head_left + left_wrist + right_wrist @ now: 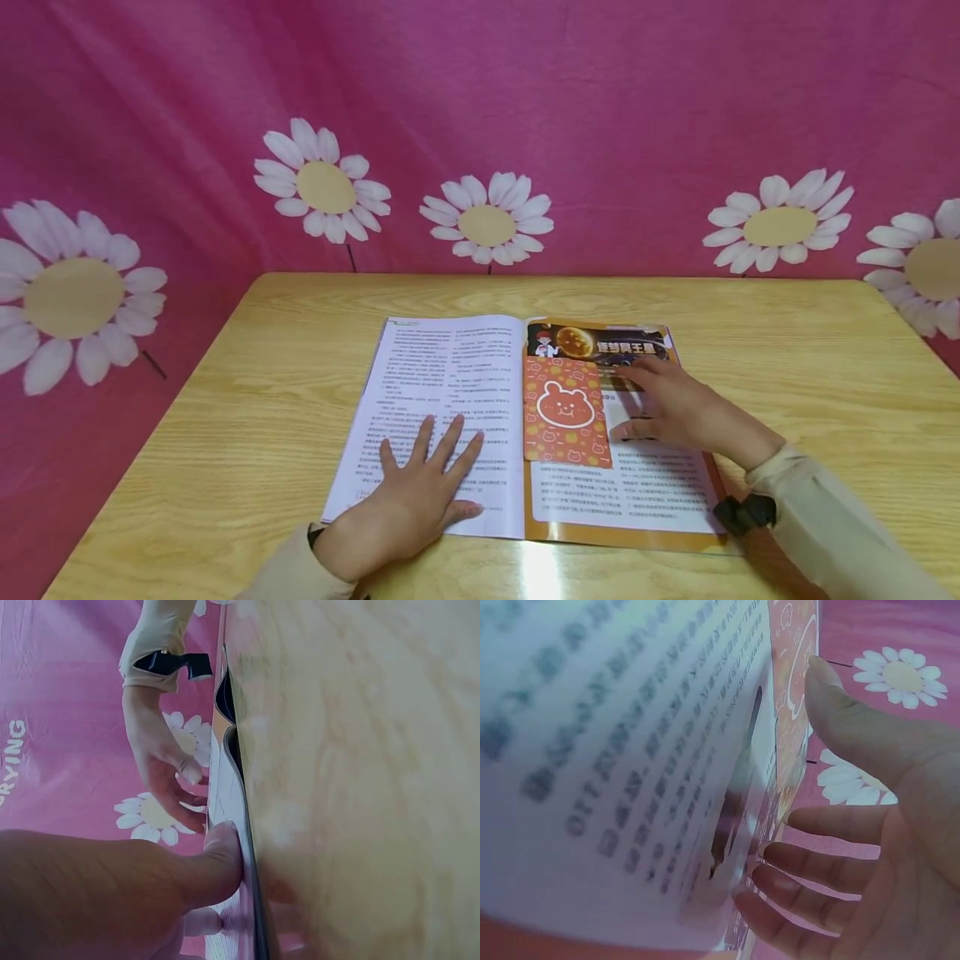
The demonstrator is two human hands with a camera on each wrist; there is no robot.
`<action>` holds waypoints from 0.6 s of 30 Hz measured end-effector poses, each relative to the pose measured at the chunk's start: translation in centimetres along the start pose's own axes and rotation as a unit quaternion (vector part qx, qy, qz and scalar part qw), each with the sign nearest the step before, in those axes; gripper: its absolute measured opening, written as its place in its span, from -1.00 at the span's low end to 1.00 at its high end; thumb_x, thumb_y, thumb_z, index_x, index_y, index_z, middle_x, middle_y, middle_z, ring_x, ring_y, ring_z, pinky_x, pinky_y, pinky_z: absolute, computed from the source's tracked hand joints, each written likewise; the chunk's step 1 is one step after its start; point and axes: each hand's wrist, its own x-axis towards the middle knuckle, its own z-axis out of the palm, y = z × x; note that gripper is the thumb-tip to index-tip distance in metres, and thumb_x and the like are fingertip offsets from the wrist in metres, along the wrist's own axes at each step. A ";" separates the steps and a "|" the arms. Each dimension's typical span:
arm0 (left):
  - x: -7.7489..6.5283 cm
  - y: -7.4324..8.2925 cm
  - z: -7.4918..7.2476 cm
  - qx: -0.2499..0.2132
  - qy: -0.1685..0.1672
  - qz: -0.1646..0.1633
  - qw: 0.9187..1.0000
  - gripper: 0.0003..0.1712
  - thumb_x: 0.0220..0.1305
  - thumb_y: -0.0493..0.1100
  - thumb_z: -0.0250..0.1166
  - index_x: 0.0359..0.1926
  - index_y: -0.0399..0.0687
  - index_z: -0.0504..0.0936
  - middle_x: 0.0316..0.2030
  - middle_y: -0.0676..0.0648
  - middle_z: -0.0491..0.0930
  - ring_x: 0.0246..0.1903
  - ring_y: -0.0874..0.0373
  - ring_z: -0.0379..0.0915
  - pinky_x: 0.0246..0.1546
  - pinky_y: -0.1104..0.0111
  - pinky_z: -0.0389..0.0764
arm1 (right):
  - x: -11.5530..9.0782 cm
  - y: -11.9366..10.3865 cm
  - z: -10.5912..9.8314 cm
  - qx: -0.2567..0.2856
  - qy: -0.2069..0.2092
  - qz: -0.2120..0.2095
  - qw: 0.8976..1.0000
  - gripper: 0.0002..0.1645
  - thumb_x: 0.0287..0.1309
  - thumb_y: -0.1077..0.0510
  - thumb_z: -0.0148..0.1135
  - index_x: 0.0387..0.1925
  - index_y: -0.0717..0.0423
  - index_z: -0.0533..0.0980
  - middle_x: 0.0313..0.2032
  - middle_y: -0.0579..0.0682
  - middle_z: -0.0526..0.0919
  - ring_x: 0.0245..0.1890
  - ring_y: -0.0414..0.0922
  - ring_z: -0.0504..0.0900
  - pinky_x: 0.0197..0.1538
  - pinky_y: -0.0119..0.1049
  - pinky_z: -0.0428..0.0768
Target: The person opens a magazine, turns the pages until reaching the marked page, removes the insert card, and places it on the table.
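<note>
A magazine (480, 375) lies spread flat on the wooden table, both pages facing up. On its right page, beside the fold, rests an orange-red rectangular card (566, 442) printed with a white-outlined bear face. My left hand (408, 500) presses flat on the lower part of the left page, fingers fanned apart. Over the right page, my right hand (671, 408) has its thumb and fingertips at the card's right edge. Seen in the right wrist view, the thumb (847, 727) and the other fingers are spread loosely, without curling round the card.
The light wooden table (247, 400) surrounds the magazine. Behind it hangs a pink cloth (600, 125) with large white daisies. A black device (746, 514) is strapped at the right wrist, close to the magazine's right edge.
</note>
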 end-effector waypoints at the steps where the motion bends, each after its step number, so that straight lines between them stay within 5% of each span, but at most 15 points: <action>1: 0.0 0.0 0.1 0.003 0.001 0.000 1.000 -0.17 0.35 0.28 -0.01 0.52 0.12 0.01 0.51 -0.15 -0.13 0.44 -0.33 -0.28 0.02 -0.55 -0.07 | 0.2 0.0 0.0 0.004 0.003 0.002 1.000 -0.01 -0.12 -0.26 0.45 0.20 0.31 0.41 0.11 0.31 0.41 0.09 0.26 0.41 0.06 0.22 0.44; 12: 0.2 0.2 0.0 0.001 -0.010 -0.007 1.000 -0.18 0.35 0.28 -0.02 0.52 0.13 0.01 0.51 -0.14 -0.15 0.44 -0.32 -0.31 0.05 -0.53 -0.10 | 3.1 0.8 0.6 0.069 0.029 -0.002 0.997 -0.32 0.00 -0.13 0.44 -0.03 0.28 0.49 -0.31 0.06 0.54 -0.34 -0.07 0.48 -0.24 -0.13 0.46; 18: 0.2 0.2 0.0 0.003 -0.008 -0.009 1.000 -0.18 0.36 0.27 -0.02 0.52 0.13 0.02 0.51 -0.14 -0.14 0.44 -0.32 -0.31 0.05 -0.53 -0.11 | 4.2 0.6 0.7 0.090 0.041 0.004 0.995 -0.29 -0.15 -0.13 0.54 -0.11 0.25 0.47 -0.29 0.07 0.52 -0.27 -0.03 0.47 -0.17 -0.08 0.45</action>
